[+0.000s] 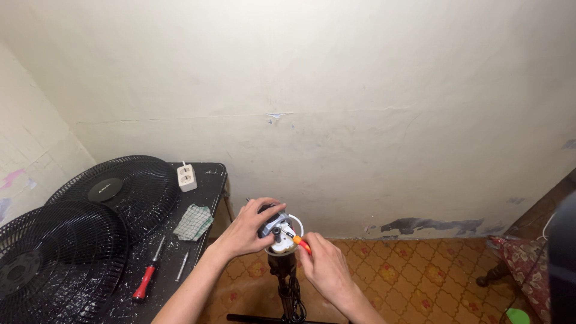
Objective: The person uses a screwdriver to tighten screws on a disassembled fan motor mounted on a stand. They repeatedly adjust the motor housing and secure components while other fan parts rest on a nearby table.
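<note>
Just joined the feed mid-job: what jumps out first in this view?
At centre, the left hand steadies a bare fan motor atop a black stand, while the right hand works an orange-handled screwdriver into it. On the dusty black table at left lie two black fan grilles, with a red-handled screwdriver, a checked cloth and a white power strip beside them.

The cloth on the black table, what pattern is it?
The cloth is green-and-white checked, best seen in the head view.
</note>
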